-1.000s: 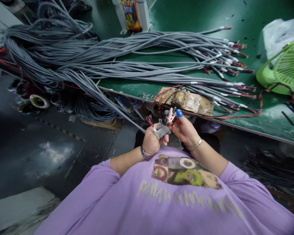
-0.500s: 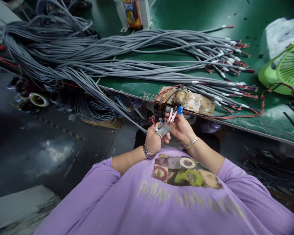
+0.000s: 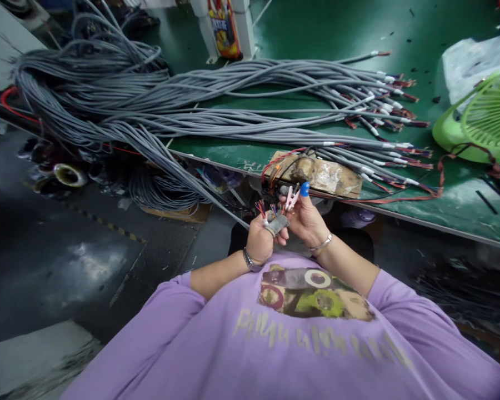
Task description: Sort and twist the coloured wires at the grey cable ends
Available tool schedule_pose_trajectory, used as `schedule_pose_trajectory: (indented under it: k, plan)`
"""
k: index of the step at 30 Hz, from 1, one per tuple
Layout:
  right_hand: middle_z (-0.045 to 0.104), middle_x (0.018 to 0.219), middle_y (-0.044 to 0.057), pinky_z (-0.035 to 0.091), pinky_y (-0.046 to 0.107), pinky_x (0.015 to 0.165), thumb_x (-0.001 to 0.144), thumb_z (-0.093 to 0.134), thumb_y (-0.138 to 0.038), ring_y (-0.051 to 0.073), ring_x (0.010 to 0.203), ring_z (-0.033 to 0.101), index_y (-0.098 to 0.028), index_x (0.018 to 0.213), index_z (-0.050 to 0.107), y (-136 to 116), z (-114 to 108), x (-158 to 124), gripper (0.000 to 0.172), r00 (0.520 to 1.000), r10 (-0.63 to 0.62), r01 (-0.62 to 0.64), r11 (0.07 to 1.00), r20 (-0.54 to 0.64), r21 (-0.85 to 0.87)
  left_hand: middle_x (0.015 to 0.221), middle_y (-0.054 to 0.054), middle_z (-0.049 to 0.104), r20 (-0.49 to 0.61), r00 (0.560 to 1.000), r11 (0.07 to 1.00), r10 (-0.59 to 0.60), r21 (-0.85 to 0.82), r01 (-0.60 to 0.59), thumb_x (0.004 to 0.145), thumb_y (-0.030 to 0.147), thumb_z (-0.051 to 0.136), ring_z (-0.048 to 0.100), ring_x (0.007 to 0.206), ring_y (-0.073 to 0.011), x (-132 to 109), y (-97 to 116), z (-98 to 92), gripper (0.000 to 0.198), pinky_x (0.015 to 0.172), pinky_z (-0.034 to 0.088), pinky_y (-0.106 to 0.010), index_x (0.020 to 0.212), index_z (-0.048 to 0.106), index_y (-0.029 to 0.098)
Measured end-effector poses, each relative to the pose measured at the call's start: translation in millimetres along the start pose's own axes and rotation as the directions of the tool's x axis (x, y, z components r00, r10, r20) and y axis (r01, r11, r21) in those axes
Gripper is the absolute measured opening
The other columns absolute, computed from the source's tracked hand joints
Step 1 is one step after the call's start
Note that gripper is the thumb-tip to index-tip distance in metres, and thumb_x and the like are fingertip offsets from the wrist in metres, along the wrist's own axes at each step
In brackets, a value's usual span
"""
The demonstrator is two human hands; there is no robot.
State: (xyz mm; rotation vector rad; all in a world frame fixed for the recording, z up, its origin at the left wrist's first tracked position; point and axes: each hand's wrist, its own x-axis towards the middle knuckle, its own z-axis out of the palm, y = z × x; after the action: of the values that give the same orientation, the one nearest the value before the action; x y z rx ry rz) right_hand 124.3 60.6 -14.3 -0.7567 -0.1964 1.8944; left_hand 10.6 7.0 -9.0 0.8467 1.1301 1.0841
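Even overhead light, glare on dark floor, edges warped, blurred

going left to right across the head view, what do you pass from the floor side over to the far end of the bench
tape roll → left hand gripping a grey cable end → right hand holding a pink tool → stripped cable ends → green fan
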Motion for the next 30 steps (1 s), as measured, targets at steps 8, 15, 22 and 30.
schedule_pose_trajectory:
  k: [8,15,22,30]
  plan:
    - [0.068,0.066,-0.001,0.051,0.027,0.051,0.073,0.075,-0.067,0.013,0.051,0.058,-0.021,0.072,0.06,2.6,-0.4,1.6,0.049,1.0,-0.011,0.011,1.0,-0.025,0.007,0.052,0.003,0.062,0.012,1.0,1.0,-0.004,-0.027,0.004,0.073,0.053,0.072,0.051,0.036,-0.0074,3.6,-1.8,2.0,0.04,0.036,0.033,-0.018,0.076,0.059,0.016]
    - [0.065,0.066,-0.002,0.048,0.023,0.052,0.076,0.064,-0.076,0.011,0.054,0.057,-0.021,0.076,0.059,1.2,-2.1,-1.9,0.055,0.996,-0.015,0.015,1.0,0.086,0.0,0.053,0.001,0.063,0.036,0.999,1.0,0.024,-0.001,-0.024,0.073,0.057,0.072,0.052,0.037,-0.0076,-3.9,-0.8,-4.1,0.042,0.037,0.038,-0.019,0.07,0.059,0.017]
    - [0.07,0.078,0.003,0.049,0.024,0.055,0.078,0.064,-0.073,0.013,0.062,0.061,-0.02,0.082,0.066,-6.9,-15.8,-15.4,0.053,0.981,0.102,-0.079,0.987,0.163,-0.141,0.056,0.001,0.065,0.024,0.999,0.999,0.047,-0.004,-0.047,0.071,0.058,0.074,0.053,0.039,-0.0084,-11.9,-2.7,-15.5,0.043,0.038,0.043,-0.019,0.073,0.063,0.017]
    - [0.064,0.064,-0.002,0.045,0.024,0.053,0.065,0.089,-0.04,0.012,0.055,0.056,-0.018,0.079,0.069,-6.1,-22.9,-36.4,0.032,0.97,0.04,0.079,0.881,0.241,-0.466,0.056,0.0,0.065,0.059,0.997,0.995,0.048,0.085,-0.053,0.076,0.056,0.073,0.054,0.04,-0.0082,-9.2,0.3,-12.4,0.042,0.039,0.042,-0.019,0.072,0.063,0.015]
